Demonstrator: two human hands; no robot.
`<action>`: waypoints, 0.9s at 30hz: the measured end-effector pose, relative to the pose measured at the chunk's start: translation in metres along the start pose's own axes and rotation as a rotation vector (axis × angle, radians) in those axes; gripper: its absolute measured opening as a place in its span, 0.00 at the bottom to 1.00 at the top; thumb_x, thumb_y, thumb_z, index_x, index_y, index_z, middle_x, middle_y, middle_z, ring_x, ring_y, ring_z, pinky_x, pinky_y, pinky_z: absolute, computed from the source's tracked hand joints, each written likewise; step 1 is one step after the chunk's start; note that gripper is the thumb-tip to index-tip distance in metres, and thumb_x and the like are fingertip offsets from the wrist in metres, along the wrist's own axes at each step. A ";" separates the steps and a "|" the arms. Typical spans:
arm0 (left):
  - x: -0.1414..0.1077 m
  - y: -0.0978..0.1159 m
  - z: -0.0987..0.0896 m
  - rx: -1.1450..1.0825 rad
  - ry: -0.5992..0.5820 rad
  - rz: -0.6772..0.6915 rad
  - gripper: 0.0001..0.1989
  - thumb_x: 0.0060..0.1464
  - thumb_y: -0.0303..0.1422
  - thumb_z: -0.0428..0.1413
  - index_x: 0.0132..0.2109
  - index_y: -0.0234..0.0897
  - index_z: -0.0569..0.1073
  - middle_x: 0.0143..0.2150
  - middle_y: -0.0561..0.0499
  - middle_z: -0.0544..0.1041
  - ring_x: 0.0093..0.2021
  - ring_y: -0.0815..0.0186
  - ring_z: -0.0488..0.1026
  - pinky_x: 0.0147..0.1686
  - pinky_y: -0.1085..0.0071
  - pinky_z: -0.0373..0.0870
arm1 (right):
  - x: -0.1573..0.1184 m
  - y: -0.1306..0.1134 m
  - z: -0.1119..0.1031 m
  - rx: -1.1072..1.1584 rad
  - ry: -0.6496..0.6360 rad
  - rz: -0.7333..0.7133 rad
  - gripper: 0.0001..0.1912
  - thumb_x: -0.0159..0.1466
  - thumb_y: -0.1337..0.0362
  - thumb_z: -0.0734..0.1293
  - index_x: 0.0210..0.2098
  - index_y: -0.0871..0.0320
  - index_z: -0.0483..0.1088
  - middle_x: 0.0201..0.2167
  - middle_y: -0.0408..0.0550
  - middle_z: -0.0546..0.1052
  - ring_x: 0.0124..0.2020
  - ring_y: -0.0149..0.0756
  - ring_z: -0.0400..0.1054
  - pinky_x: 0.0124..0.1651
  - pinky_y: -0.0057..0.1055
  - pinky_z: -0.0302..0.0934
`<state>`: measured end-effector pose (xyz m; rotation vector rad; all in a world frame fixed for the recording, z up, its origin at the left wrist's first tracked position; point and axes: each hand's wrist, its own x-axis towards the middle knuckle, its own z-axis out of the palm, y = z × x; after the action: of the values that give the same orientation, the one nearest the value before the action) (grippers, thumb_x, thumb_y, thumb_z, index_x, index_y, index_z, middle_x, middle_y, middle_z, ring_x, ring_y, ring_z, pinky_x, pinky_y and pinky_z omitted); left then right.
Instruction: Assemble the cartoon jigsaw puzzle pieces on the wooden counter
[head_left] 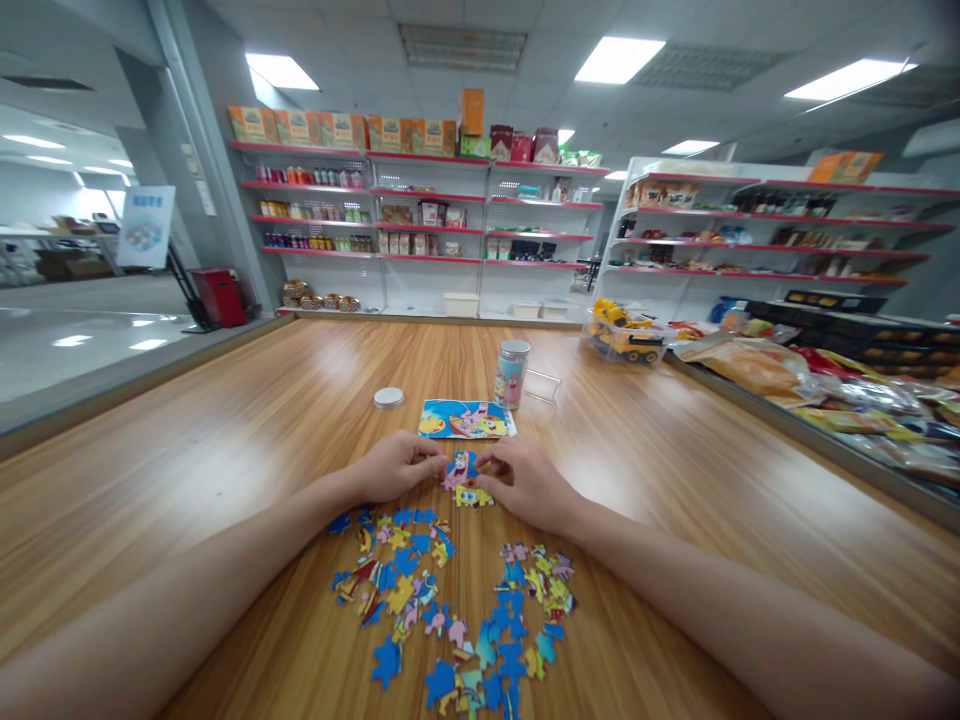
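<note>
A small patch of joined jigsaw pieces (460, 470) with pink, blue and yellow cartoon figures lies on the table between my hands. My left hand (397, 467) is closed, its thumb and fingertips at the patch's left edge. On the opposite edge, the curled fingers and thumb of my right hand (529, 480) grip the patch and partly cover it. Just beyond lies a picture card (465, 420) with a similar cartoon scene. Closer to me, loose jigsaw pieces (401, 565) are scattered in two groups, mostly blue and yellow.
Behind the card stands a cartoon-printed can (512, 375), with a round white lid (388, 398) to its left and a small clear stand (543, 387) at its right. A clear bin of yellow toy trucks (626, 335) and packaged snacks (757, 370) line the right side. Stocked shelves (427, 193) rise beyond.
</note>
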<state>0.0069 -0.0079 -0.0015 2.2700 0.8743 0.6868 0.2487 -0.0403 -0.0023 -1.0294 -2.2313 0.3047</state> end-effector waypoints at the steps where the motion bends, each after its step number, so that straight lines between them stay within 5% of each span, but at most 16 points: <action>1: -0.001 0.000 0.000 0.015 0.004 0.003 0.18 0.62 0.41 0.52 0.31 0.32 0.75 0.22 0.54 0.67 0.23 0.70 0.60 0.24 0.76 0.54 | 0.000 0.000 0.000 0.002 -0.001 0.006 0.01 0.60 0.68 0.69 0.33 0.58 0.75 0.26 0.44 0.73 0.32 0.34 0.65 0.35 0.29 0.58; 5: -0.006 0.002 0.002 0.101 0.042 0.051 0.13 0.61 0.38 0.53 0.35 0.33 0.75 0.20 0.57 0.62 0.21 0.72 0.56 0.23 0.76 0.51 | 0.001 -0.003 -0.001 0.011 0.019 0.023 0.03 0.60 0.70 0.68 0.32 0.58 0.75 0.27 0.44 0.74 0.32 0.35 0.66 0.36 0.30 0.60; 10: -0.006 0.008 0.003 0.167 0.011 0.103 0.10 0.59 0.37 0.55 0.39 0.35 0.77 0.22 0.56 0.67 0.22 0.71 0.61 0.24 0.76 0.53 | 0.002 0.001 -0.001 0.127 0.039 0.146 0.08 0.61 0.72 0.63 0.33 0.59 0.75 0.28 0.46 0.76 0.30 0.34 0.68 0.33 0.29 0.60; 13: -0.002 0.006 0.000 -0.024 0.020 -0.003 0.15 0.58 0.42 0.57 0.32 0.33 0.76 0.20 0.56 0.65 0.21 0.72 0.59 0.22 0.76 0.52 | 0.006 0.006 -0.003 0.335 -0.023 0.338 0.10 0.62 0.70 0.60 0.36 0.60 0.74 0.22 0.43 0.75 0.23 0.32 0.67 0.27 0.27 0.59; 17: -0.001 -0.002 -0.007 -0.145 0.082 -0.077 0.28 0.63 0.49 0.48 0.20 0.35 0.62 0.15 0.58 0.55 0.17 0.74 0.51 0.18 0.75 0.46 | 0.010 0.007 -0.007 0.475 -0.015 0.445 0.08 0.63 0.65 0.61 0.34 0.61 0.71 0.18 0.41 0.72 0.17 0.28 0.62 0.22 0.24 0.54; 22: -0.002 -0.004 -0.008 -0.171 0.033 -0.068 0.29 0.58 0.49 0.55 0.19 0.36 0.55 0.16 0.59 0.51 0.18 0.75 0.48 0.18 0.74 0.43 | 0.008 0.003 -0.010 0.439 -0.208 0.399 0.18 0.59 0.54 0.68 0.20 0.59 0.64 0.11 0.38 0.64 0.14 0.25 0.55 0.18 0.23 0.45; 27: -0.004 0.001 -0.011 -0.226 -0.073 -0.031 0.25 0.56 0.43 0.59 0.20 0.33 0.62 0.18 0.58 0.56 0.21 0.74 0.53 0.21 0.75 0.49 | 0.001 -0.002 -0.015 0.447 -0.344 0.157 0.09 0.55 0.62 0.70 0.24 0.61 0.70 0.17 0.38 0.65 0.19 0.25 0.56 0.21 0.22 0.48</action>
<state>-0.0023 -0.0075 0.0056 2.0630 0.7561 0.6495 0.2561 -0.0417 0.0107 -0.9563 -2.2230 1.0660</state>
